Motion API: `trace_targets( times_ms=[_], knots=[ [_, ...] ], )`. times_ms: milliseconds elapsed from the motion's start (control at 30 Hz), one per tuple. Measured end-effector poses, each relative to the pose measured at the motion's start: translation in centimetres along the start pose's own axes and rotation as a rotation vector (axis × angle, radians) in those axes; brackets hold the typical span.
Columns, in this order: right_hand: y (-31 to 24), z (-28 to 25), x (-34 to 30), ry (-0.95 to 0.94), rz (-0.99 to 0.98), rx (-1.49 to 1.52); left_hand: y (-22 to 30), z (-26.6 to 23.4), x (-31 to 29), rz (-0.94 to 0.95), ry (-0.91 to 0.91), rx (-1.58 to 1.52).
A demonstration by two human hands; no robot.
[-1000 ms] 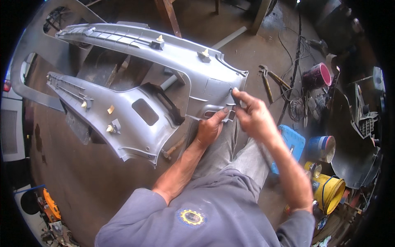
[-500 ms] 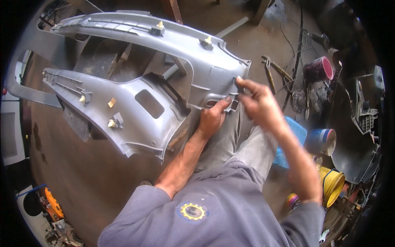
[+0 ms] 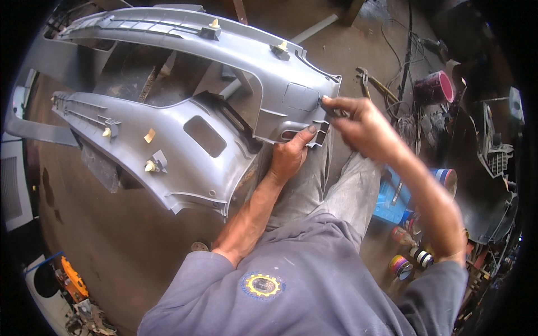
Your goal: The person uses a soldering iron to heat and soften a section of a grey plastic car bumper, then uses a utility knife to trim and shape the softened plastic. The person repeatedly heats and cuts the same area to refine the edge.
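A long silver-grey plastic car trim panel (image 3: pixel 235 53) stretches from the far left to my hands, its near end over my lap. My left hand (image 3: pixel 288 155) is closed on its near edge, thumb on top beside the small oval recess. My right hand (image 3: pixel 367 126) pinches a small dark tool (image 3: pixel 329 106), mostly hidden by the fingers. The tool's tip touches the panel at the right side of a thin rectangular outline. A second similar panel (image 3: pixel 162 126), with a rounded rectangular opening, lies to the left. Pale clips stand on both panels.
Pliers-like tools (image 3: pixel 381 89) and cables lie on the floor to the right, near a pink-rimmed bucket (image 3: pixel 443 87). Paint cans (image 3: pixel 400 266) and a blue container (image 3: pixel 389 204) stand beside my right leg. Black plastic parts crowd the right edge. An orange object (image 3: pixel 74 276) lies lower left.
My right elbow has swung outward to the right, the hand staying at the panel's edge with the dark tool. The panels have shifted slightly left; my left hand keeps its grip.
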State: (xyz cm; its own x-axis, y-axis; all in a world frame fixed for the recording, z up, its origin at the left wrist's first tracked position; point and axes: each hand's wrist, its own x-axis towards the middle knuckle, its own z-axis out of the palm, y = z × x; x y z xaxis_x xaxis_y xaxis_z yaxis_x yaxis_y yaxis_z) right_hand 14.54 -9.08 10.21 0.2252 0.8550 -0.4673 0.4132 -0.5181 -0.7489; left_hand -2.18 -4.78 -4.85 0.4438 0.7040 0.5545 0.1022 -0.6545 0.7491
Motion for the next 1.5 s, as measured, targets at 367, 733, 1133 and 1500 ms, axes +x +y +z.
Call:
trace_targets(
  times_ms=[367,733,1133,1500],
  knots=[
    [3.8,6.1,0.3,0.337,-0.195,0.095,0.4,0.1,0.7,-0.051,0.004,-0.138],
    [-1.3,-0.6,0.5,-0.019,0.011,-0.140,0.2,-0.1,-0.2,-0.124,-0.070,-0.153],
    [1.4,-2.8,-1.4,-0.236,-0.102,0.940,0.1,0.3,0.2,-0.154,0.096,-0.104],
    [5.1,8.3,-1.4,0.265,-0.795,1.612,0.2,2.4,1.2,-0.564,0.099,-0.716]
  ],
)
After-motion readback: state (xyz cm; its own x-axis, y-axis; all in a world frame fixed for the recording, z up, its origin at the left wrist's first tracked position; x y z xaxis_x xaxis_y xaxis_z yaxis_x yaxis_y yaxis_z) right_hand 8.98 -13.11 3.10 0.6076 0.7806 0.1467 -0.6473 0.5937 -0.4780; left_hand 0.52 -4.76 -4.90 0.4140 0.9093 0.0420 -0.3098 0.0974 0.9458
